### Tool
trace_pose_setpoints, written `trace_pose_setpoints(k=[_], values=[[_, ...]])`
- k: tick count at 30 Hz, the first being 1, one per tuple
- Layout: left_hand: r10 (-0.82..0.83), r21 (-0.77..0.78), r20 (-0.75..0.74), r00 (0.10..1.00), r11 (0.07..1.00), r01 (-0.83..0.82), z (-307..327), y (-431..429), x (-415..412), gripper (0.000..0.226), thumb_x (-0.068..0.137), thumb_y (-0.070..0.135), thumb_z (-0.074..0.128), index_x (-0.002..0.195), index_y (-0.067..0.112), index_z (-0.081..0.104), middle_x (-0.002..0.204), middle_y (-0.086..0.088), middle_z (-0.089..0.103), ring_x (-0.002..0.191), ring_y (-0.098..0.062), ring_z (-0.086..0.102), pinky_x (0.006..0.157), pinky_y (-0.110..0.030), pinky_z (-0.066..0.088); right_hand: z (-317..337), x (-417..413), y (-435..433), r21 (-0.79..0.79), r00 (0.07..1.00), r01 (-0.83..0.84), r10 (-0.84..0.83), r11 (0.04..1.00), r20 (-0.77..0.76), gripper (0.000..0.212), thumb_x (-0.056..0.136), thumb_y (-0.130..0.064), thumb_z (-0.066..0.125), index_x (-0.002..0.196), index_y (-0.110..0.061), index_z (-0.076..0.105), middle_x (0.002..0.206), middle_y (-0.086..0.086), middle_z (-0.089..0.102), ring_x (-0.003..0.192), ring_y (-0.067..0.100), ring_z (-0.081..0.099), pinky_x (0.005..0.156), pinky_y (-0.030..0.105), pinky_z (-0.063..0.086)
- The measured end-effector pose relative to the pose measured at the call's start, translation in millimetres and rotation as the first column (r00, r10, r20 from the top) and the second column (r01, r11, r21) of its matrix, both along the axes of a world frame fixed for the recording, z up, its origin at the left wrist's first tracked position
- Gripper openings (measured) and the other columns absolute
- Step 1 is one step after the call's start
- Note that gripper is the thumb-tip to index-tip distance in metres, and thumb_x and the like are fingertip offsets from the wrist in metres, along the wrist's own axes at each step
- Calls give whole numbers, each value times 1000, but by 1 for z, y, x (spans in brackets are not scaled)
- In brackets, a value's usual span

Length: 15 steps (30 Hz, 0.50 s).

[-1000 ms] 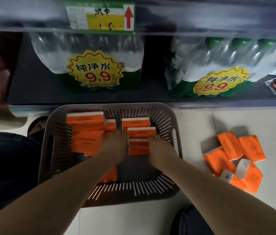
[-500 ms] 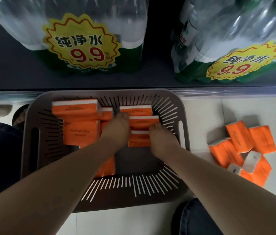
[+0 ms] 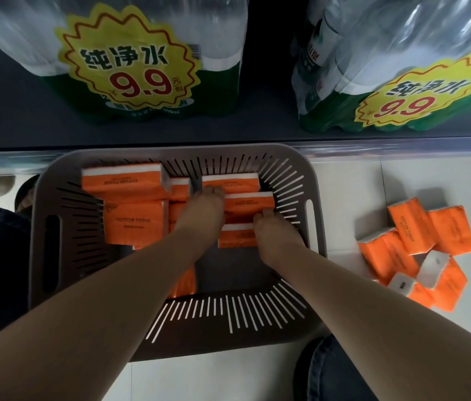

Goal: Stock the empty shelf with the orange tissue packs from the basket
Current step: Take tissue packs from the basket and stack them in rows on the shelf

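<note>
Orange tissue packs (image 3: 134,221), white-ended, printed COTTON TISSUE: several lying loose in a grey slotted basket (image 3: 312,227) on the pale floor (image 3: 199,380). Three overlapping packs sit between the two hands: far pack (image 3: 237,180) touching the tips of the left fingers (image 3: 214,192), middle pack (image 3: 250,201) between both sets of fingers, near pack (image 3: 235,237) just behind them. Left hand (image 3: 203,211): seen from the back, fingers bent down on the left end of the three; cannot tell whether they close round any pack. Right hand (image 3: 276,237): fingers (image 3: 267,213) curled over the right end of the middle pack, gripping it. More packs left of the left fingers, one partly under that forearm. Loose pile of packs (image 3: 413,247) on the floor, well to the right of the right fingers, outside the basket. Beyond the fingertips: dark shelf (image 3: 11,120) bearing two shrink-wrapped water bottle multipacks (image 3: 141,39), yellow 9.9 stickers
</note>
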<state>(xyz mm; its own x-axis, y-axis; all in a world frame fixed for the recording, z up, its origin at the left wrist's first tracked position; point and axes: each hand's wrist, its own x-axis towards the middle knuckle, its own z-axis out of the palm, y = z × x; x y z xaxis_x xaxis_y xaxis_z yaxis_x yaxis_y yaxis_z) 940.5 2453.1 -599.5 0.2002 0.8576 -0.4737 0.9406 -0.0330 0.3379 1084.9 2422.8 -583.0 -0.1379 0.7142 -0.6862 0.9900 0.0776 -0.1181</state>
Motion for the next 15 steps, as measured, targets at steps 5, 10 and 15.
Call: trace_pose_setpoints(k=[5,10,15], values=[[-20,5,-27,999,1000,20,-3,-1,1,36,88,13,62,122,11,51,122,-10,55,109,-25,57,91,-37,53,-2,1,0,15,1000,3,-3,1000,5,48,85,-6,62,130,-8,45,133,13,42,118,27,48,98,40,44],[-55,-9,-11,998,998,55,-2,1,-1,38,87,17,64,122,10,52,125,-11,50,112,-27,54,92,-36,50,-4,2,-1,21,1000,8,-8,1000,-14,45,85,-6,60,128,-8,46,130,13,44,115,27,49,96,40,46],[-22,-59,24,999,998,23,3,0,-7,29,86,18,66,113,13,54,115,-7,57,101,-23,61,86,-36,54,2,3,2,22,999,35,-34,999,-42,41,86,-7,60,125,-9,48,126,11,47,112,26,51,94,39,46]])
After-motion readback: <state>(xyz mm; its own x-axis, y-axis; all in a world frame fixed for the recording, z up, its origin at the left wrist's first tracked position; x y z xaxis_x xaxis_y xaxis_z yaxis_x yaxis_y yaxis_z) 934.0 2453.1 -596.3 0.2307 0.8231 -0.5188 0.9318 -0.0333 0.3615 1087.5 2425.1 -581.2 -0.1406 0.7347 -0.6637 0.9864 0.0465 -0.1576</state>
